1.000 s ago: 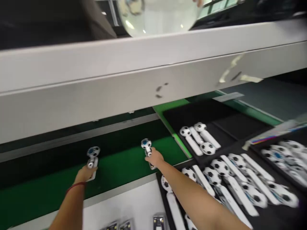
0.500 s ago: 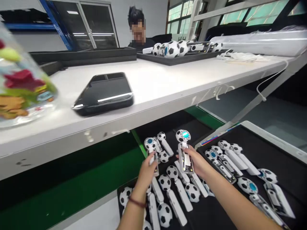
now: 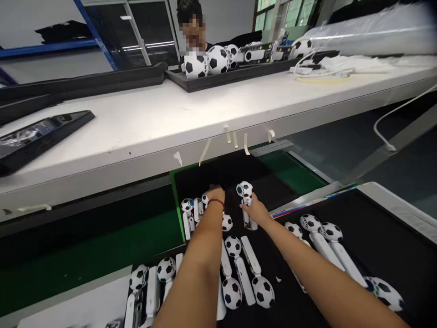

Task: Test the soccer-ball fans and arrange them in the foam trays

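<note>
football fan (image 3: 245, 192) now carried farther forward in right hand (image 3: 256, 213).

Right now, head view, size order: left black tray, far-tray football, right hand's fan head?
1. left black tray
2. far-tray football
3. fan head in the right hand
The football sits farther away yet looks larger, so that order is safe.

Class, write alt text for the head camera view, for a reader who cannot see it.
The right hand holds a football-headed gadget upright over a black tray of similar ones, under a white shelf. The left hand, a red band at its wrist, reaches among gadgets lying at the tray's far end; its fingers are hidden.
</note>
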A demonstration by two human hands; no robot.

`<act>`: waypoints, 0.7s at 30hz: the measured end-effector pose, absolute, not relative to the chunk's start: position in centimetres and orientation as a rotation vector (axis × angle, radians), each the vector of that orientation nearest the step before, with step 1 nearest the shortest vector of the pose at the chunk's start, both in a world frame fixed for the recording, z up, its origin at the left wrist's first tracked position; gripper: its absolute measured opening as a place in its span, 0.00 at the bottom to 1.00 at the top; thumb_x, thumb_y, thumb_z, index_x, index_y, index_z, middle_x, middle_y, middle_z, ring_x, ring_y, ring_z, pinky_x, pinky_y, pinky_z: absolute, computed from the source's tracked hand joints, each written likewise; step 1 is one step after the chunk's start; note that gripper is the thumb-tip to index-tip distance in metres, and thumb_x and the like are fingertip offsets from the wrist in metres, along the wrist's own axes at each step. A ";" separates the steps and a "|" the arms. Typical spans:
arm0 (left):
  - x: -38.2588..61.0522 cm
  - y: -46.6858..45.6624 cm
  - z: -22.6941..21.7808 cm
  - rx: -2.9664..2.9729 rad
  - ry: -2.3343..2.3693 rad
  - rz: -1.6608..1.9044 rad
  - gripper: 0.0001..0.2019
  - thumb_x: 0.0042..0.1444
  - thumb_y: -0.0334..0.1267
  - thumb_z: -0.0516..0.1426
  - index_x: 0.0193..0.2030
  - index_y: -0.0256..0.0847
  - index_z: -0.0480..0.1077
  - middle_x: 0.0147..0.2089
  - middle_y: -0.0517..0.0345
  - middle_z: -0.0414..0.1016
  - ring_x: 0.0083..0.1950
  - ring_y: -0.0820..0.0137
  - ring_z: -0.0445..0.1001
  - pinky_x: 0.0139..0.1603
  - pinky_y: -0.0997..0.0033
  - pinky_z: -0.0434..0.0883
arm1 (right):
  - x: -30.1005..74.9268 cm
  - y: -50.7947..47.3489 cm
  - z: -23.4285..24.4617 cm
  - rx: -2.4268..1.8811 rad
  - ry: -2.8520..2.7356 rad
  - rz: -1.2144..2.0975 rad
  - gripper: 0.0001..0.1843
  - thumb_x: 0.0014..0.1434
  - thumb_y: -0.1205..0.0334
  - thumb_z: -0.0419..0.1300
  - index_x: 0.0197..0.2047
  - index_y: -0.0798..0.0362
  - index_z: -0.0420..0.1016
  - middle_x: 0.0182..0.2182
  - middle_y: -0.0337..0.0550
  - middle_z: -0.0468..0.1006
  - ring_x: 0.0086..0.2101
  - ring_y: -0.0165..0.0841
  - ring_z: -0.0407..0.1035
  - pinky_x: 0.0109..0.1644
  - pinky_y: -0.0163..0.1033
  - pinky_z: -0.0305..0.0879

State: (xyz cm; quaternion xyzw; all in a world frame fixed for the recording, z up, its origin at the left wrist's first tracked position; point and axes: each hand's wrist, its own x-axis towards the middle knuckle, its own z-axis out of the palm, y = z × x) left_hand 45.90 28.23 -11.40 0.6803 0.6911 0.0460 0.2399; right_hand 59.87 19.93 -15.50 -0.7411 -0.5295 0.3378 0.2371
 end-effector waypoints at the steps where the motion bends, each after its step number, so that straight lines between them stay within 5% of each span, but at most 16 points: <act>1: 46.4 27.8 -12.1 1.881 1.906 0.153 0.17 0.58 0.41 0.54 0.52 0.37 0.65 0.53 0.49 0.67 0.50 0.62 0.69 0.49 0.53 0.69 | 59.1 21.2 -16.6 -2.058 -1.476 0.902 0.38 0.55 0.57 0.57 0.64 0.62 0.46 0.46 0.59 0.72 0.45 0.47 0.68 0.46 0.45 0.62; 4: 45.8 23.6 -13.7 1.986 1.869 0.251 0.18 0.60 0.39 0.52 0.56 0.39 0.62 0.57 0.49 0.64 0.54 0.62 0.67 0.53 0.54 0.66 | 56.7 23.7 -19.5 -2.065 -1.614 0.882 0.37 0.56 0.59 0.57 0.64 0.61 0.47 0.48 0.59 0.70 0.46 0.45 0.67 0.49 0.46 0.61; 7: 40.8 15.6 -14.0 2.069 1.820 0.273 0.19 0.60 0.39 0.50 0.58 0.50 0.60 0.61 0.59 0.60 0.60 0.70 0.60 0.61 0.68 0.59 | 55.0 23.6 -21.0 -2.022 -1.755 0.873 0.30 0.54 0.62 0.57 0.58 0.66 0.59 0.47 0.64 0.69 0.48 0.49 0.65 0.53 0.50 0.58; 9: 35.2 9.1 -13.8 1.997 1.950 0.216 0.19 0.59 0.39 0.50 0.58 0.54 0.60 0.62 0.63 0.59 0.63 0.72 0.57 0.63 0.73 0.56 | 54.2 22.7 -21.5 -1.985 -1.787 0.813 0.31 0.56 0.61 0.52 0.58 0.74 0.56 0.49 0.72 0.65 0.52 0.55 0.60 0.56 0.54 0.53; 15: 15.8 -7.7 -14.9 1.249 2.655 -0.112 0.23 0.56 0.33 0.49 0.58 0.27 0.60 0.62 0.30 0.54 0.65 0.48 0.51 0.62 0.47 0.52 | 51.8 15.1 -20.9 -1.847 -1.725 0.563 0.36 0.56 0.52 0.45 0.61 0.69 0.53 0.56 0.66 0.58 0.58 0.52 0.52 0.61 0.54 0.45; 18: 10.2 -10.3 -17.4 1.030 2.679 -0.259 0.30 0.47 0.42 0.59 0.57 0.32 0.63 0.67 0.29 0.43 0.67 0.37 0.41 0.58 0.37 0.50 | 50.0 9.2 -20.6 -1.713 -1.700 0.459 0.35 0.55 0.50 0.46 0.60 0.66 0.56 0.54 0.63 0.62 0.57 0.51 0.54 0.61 0.55 0.48; 21: 7.7 -10.2 -19.3 0.978 2.600 -0.337 0.31 0.37 0.51 0.62 0.50 0.41 0.70 0.68 0.36 0.42 0.66 0.34 0.42 0.57 0.36 0.49 | 48.0 4.0 -20.2 -1.588 -1.682 0.436 0.30 0.58 0.53 0.48 0.59 0.62 0.57 0.53 0.62 0.63 0.55 0.50 0.56 0.58 0.57 0.53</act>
